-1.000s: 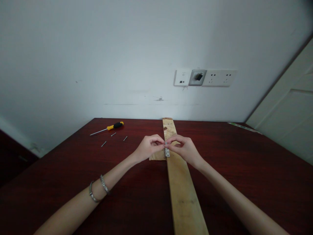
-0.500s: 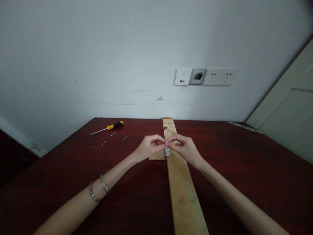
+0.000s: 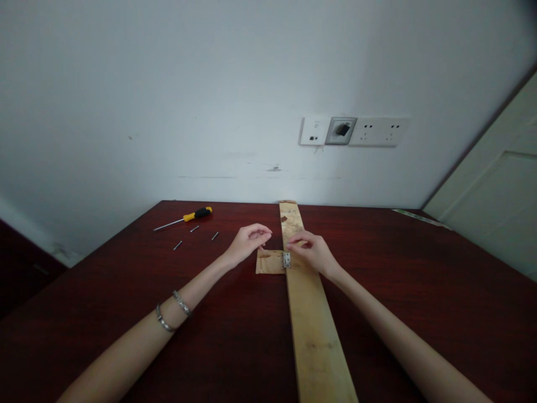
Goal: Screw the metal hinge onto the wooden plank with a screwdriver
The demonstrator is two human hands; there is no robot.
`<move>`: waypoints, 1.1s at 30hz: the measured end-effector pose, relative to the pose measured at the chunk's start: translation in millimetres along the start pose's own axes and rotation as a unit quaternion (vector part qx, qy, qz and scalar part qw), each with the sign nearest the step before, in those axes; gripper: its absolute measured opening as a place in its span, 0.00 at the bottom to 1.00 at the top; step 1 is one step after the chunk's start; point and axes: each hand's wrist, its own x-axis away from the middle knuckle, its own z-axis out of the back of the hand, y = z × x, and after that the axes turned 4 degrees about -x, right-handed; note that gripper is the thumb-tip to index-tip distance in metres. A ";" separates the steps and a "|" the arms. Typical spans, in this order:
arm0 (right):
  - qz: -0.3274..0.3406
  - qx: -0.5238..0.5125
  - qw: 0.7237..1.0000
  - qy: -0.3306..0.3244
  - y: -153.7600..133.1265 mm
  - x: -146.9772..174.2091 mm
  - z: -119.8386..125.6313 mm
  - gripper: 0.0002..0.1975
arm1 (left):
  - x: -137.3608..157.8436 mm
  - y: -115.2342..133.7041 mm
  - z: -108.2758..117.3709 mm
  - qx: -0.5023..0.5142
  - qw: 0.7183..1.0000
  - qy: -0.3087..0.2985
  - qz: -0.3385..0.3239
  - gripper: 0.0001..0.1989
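Observation:
A long wooden board (image 3: 316,330) runs away from me across the dark red table, with a short wooden piece (image 3: 268,263) butting against its left side. A small metal hinge (image 3: 286,260) lies where the two meet. My right hand (image 3: 312,252) is over the board just above the hinge, thumb and forefinger pinched together; whatever is between them is too small to make out. Left of the board, my left hand (image 3: 247,244) hovers above the short piece's far edge, fingers loosely curved and slightly apart, with nothing visible in them.
On the left of the table (image 3: 138,280) lie a yellow-and-black screwdriver (image 3: 188,217) and three screws, one (image 3: 178,245) nearest me. A wall (image 3: 235,112) with sockets (image 3: 380,132) rises behind. A thin flat strip (image 3: 422,218) rests at the far right edge.
My hands were together over the hinge; the left has drawn away to the left, uncovering the short piece and the hinge. The right has stayed almost in place, still pinched.

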 end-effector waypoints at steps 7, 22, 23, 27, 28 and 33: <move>0.000 0.030 1.000 0.003 11.9 1.4 2.0 0.07 | -2.9 -9.8 6.8 0.008 0.999 0.022 0.027 0.16; 0.015 0.034 0.999 -0.001 25.7 3.5 -1.7 0.10 | -4.8 -19.2 8.8 0.017 0.998 0.018 0.052 0.15; 0.016 0.034 0.999 -0.002 25.8 3.6 -1.7 0.10 | -4.6 -19.1 8.8 0.016 0.998 0.018 0.052 0.15; 0.016 0.038 0.999 -0.001 25.9 3.8 -1.7 0.10 | -4.2 -18.9 8.8 0.016 0.998 0.016 0.052 0.15; 0.016 0.039 0.999 -0.001 26.0 3.7 -1.7 0.10 | -4.2 -19.1 8.8 0.016 0.998 0.016 0.053 0.15; 0.016 0.046 0.999 -0.004 26.8 3.4 -1.4 0.11 | -4.3 -19.3 8.4 0.017 0.998 0.016 0.053 0.15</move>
